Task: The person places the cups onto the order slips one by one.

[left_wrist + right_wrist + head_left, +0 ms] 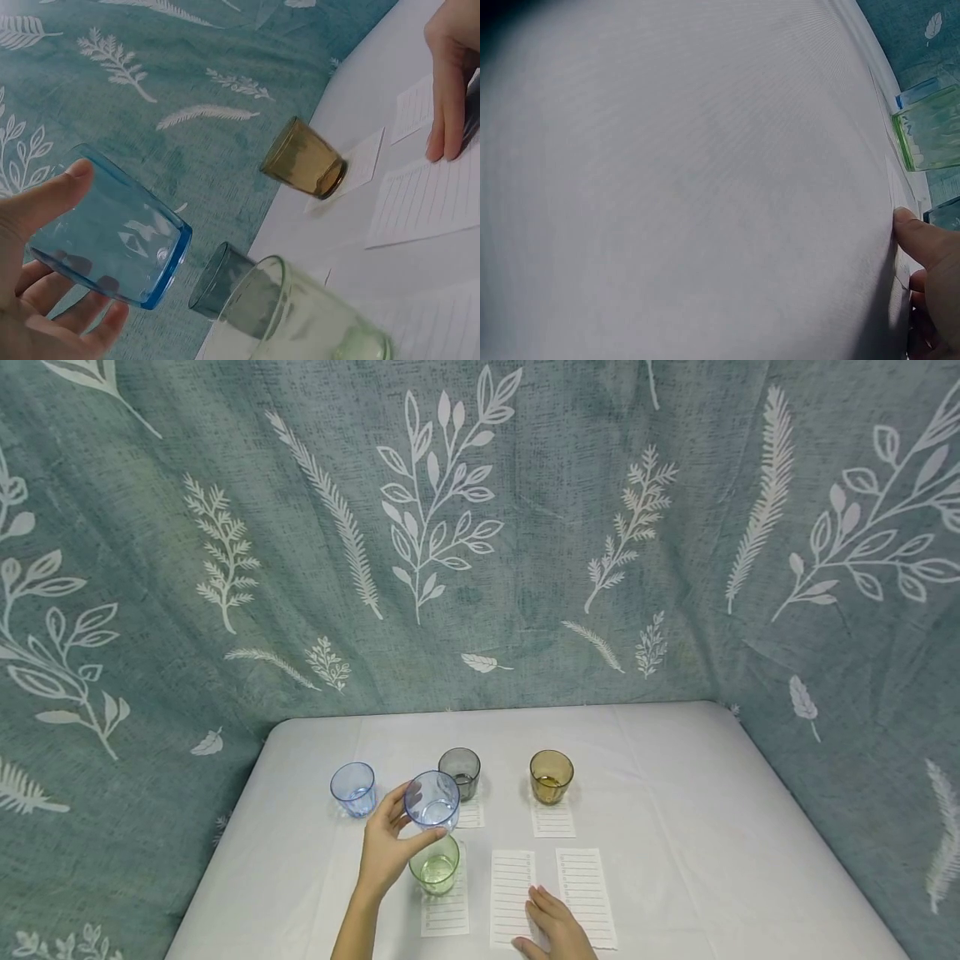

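One blue tumbler (433, 803) is clamped between thumb and fingers of the left hand (392, 843), above the table (690, 835), nearer its left edge. The right hand (556, 927) touches one lined paper strip (512, 889) with straight fingers. I would keep the tumbler level, clear of the green tumbler (435, 874).

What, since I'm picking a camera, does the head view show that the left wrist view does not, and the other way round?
Only the head view shows the other blue glass, standing on the table, and the left forearm.

Only the left wrist view shows the held blue glass side-on, its base edge plain.

Both show that glass in the left hand, plus the green glass, gray glass, amber glass, paper slips and right hand.
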{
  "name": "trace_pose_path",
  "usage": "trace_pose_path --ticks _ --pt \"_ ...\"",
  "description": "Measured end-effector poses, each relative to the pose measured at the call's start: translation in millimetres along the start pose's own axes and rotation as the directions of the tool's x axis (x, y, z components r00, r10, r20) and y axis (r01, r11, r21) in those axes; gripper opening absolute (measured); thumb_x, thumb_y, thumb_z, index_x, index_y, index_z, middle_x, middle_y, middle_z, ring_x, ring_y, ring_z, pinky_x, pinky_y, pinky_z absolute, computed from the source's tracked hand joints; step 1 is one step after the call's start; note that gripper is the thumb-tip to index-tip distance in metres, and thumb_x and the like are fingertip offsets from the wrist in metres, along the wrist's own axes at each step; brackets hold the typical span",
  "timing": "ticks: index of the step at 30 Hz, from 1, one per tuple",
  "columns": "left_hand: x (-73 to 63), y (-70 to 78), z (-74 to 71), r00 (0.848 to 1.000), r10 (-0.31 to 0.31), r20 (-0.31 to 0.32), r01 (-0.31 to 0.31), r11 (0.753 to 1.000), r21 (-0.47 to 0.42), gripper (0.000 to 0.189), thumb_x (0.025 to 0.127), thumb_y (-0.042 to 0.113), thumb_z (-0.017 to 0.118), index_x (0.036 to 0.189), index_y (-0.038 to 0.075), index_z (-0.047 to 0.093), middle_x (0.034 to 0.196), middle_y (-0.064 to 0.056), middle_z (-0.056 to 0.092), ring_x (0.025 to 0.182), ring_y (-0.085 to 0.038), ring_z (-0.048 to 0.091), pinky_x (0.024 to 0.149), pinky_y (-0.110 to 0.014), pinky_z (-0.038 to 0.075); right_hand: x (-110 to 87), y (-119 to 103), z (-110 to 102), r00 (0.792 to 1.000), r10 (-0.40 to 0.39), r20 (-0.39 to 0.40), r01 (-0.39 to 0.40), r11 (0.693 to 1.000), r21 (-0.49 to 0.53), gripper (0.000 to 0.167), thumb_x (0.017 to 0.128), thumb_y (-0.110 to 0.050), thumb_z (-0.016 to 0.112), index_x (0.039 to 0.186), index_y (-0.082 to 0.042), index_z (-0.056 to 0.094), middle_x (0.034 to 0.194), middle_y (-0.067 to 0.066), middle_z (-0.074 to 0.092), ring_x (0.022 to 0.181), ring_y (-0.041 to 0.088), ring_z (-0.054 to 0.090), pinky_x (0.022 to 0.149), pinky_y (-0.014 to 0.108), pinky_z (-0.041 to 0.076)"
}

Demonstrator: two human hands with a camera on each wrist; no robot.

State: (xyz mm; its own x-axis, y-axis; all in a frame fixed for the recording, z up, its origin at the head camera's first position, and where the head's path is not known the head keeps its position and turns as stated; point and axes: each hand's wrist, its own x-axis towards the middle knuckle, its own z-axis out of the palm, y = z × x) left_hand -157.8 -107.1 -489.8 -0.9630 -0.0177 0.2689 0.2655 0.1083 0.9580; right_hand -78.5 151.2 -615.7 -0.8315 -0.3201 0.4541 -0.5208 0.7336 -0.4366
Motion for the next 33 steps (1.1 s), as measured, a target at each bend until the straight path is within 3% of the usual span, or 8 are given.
trace_pose_path --ticks 12,16,22,33 --pt "-5.6 -1.6 25.5 0.996 -0.005 0.086 0.007 1.0 -0.018 0.077 0.067 0.006 0.084 0.132 -0.004 0.045 0.126 -0.024 0.056 0.117 -0.038 0.054 0.103 -0.043 0.042 2.1 -3 -6 0.996 0.066 0.061 -0.067 0.998 0.005 0.055 0.076 -0.039 0.075 0.1 0.01 0.067 0.114 0.025 0.062 0.105 0.041 0.059 0.081 0.05 0.054" --pt "-9.0 -3.4 35.6 0.993 0.03 0.115 -0.029 0.999 -0.012 0.075 0.068 0.007 0.083 0.131 -0.007 0.045 0.127 -0.025 0.055 0.117 -0.039 0.054 0.102 -0.044 0.043 3.1 -4 -8 0.992 0.094 0.089 -0.096 0.995 0.018 0.055 0.075 -0.038 0.076 0.101 0.01 0.066 0.115 0.025 0.062 0.106 0.041 0.058 0.083 0.051 0.053" --pt "-15.2 -8.7 48.3 0.986 0.057 0.157 -0.06 0.998 0.011 0.077 0.067 0.01 0.084 0.13 -0.008 0.045 0.126 -0.027 0.055 0.115 -0.042 0.055 0.099 -0.044 0.045 3.2 -3 -7 0.993 0.078 0.083 -0.08 0.997 0.012 0.055 0.075 -0.038 0.076 0.101 0.01 0.067 0.115 0.025 0.062 0.105 0.041 0.058 0.082 0.051 0.053" --pt "-24.8 -10.4 66.6 0.968 -0.009 0.252 0.019 0.999 -0.036 0.08 0.068 0.004 0.082 0.133 -0.012 0.038 0.134 -0.034 0.044 0.123 -0.048 0.043 0.101 -0.049 0.04 2.9 -3 -6 0.995 0.081 0.057 -0.081 0.997 0.011 0.054 0.071 -0.036 0.079 0.1 0.008 0.068 0.114 0.023 0.063 0.105 0.04 0.059 0.082 0.05 0.054"
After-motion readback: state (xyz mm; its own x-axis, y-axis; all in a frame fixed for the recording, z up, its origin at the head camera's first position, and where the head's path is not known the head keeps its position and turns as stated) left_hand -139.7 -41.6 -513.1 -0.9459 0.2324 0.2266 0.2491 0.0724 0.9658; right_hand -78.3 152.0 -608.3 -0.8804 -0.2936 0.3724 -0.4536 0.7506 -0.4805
